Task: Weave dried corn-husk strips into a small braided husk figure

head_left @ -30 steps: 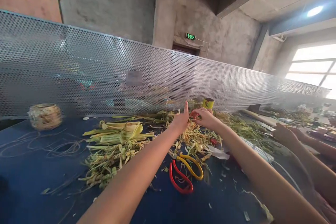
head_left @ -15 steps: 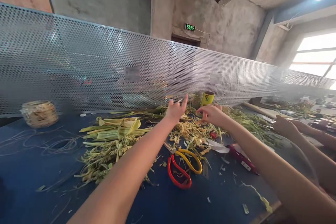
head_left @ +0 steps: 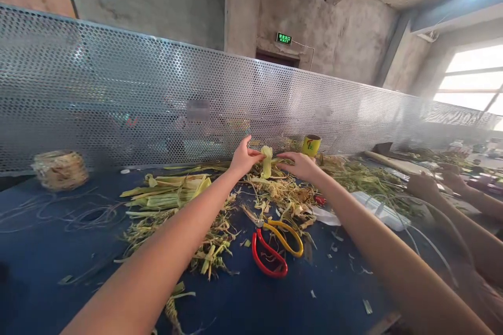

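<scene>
A pale green strip of husk (head_left: 266, 162) stands upright between my two hands above the heap of dried plant scraps (head_left: 281, 191). My left hand (head_left: 244, 158) pinches its left edge between thumb and fingers. On the other side, my right hand (head_left: 299, 165) has its fingers stretched toward the strip; a gap seems to show between them. Scissors (head_left: 271, 248) with one red and one yellow handle lie nearer on the blue table. Left of them sits a bundle of green husks (head_left: 168, 191).
Behind the table runs a perforated metal screen (head_left: 157, 99). A yellow can (head_left: 310, 145) stands at the back, a wrapped roll (head_left: 59, 170) at far left. At right are a white power strip (head_left: 381, 209), cables and another person's hands (head_left: 423, 187).
A pale husk strip now shows between my hands. My left hand has moved left and closed on it; my right hand has shifted slightly left. The white power strip has come into view.
</scene>
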A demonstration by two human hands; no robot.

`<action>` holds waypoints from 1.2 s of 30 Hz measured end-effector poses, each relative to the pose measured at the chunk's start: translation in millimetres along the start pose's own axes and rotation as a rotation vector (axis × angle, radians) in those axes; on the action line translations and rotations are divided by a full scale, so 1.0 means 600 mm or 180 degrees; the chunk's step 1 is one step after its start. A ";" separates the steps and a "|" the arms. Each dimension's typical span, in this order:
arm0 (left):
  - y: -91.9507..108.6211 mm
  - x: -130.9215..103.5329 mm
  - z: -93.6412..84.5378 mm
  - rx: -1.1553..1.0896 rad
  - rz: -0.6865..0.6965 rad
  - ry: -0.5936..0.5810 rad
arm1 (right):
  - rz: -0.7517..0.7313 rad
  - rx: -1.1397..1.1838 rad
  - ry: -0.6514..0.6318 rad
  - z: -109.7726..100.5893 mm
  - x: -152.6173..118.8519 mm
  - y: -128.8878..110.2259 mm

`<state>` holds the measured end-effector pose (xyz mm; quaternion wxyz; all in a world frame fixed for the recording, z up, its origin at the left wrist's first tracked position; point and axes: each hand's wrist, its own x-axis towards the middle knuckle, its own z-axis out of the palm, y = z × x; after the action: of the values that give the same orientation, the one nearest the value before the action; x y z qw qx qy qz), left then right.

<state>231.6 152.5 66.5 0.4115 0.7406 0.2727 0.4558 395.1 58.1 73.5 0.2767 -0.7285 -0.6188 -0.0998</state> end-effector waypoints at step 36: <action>0.078 -0.283 -0.240 -0.1698 -0.0756 0.1793 | -0.0044 0.1393 0.0980 0.004 -0.089 -0.154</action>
<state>29.4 48.5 65.6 0.5482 0.4173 0.3306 0.6450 294.9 21.4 71.3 0.5178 -0.6233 -0.5811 -0.0752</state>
